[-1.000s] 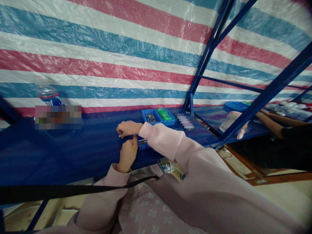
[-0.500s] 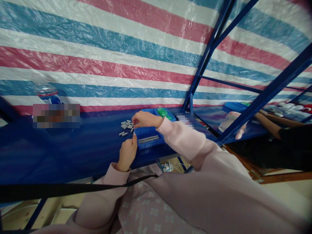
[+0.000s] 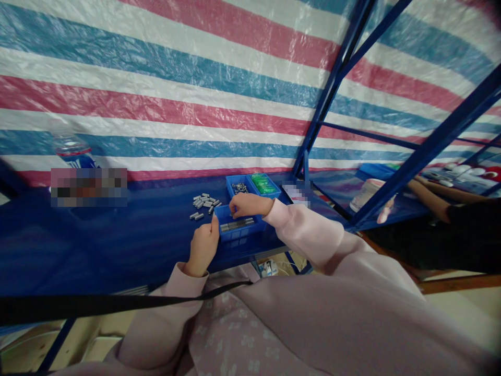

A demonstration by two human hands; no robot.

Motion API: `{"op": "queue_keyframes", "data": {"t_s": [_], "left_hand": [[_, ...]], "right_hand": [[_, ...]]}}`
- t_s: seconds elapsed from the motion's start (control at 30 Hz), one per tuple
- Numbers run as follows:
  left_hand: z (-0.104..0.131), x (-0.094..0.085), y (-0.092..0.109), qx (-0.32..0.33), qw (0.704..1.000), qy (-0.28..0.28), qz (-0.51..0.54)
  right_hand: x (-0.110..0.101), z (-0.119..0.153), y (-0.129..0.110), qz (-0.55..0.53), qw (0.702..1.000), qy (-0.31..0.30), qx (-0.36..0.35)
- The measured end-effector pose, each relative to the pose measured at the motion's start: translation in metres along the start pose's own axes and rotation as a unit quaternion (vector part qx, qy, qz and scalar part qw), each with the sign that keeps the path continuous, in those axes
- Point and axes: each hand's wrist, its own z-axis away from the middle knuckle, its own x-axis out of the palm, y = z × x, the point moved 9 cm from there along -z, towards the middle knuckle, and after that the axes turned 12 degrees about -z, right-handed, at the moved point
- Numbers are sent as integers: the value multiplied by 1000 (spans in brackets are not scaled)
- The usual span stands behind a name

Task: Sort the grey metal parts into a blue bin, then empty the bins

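Note:
My left hand [image 3: 205,243] is closed on the left end of a blue plastic bin [image 3: 235,235], thumb up at its rim. Inside the bin, small silvery metal cylinders [image 3: 237,224] lie in neat rows. Over the bin's back edge, my right hand [image 3: 246,205] has its fingers pinched together on what looks like a small metal cylinder, mostly hidden by the fingers. A loose pile of the same cylinders [image 3: 205,201] lies on the blue tabletop [image 3: 156,224], just behind and left of the bin.
Behind the bin stand a blue tray of small metal parts [image 3: 239,187] and a blue tray of green pieces [image 3: 263,184]. A bottle [image 3: 76,149] is at the far left. Blue metal posts [image 3: 332,89] rise on the right, with a white tub [image 3: 366,194] and another person's arm [image 3: 430,201] beyond.
My right hand has moved right, from the loose pile to over the bin, uncovering the tray of small metal parts behind. My left hand stays at the bin's left end.

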Motion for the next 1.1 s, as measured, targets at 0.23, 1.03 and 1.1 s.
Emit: {"op": "queue_keyframes", "data": {"t_s": [0.23, 1.03, 1.1], "left_hand": [[0, 1, 1, 13, 1000, 0, 10], [-1, 0, 0, 11, 1000, 13, -22], [-1, 0, 0, 9, 1000, 12, -19]], "right_hand": [[14, -12, -36, -52, 996, -40, -55], [-14, -62, -72, 20, 999, -1, -38], [2, -75, -73, 8, 998, -37, -49]]}}
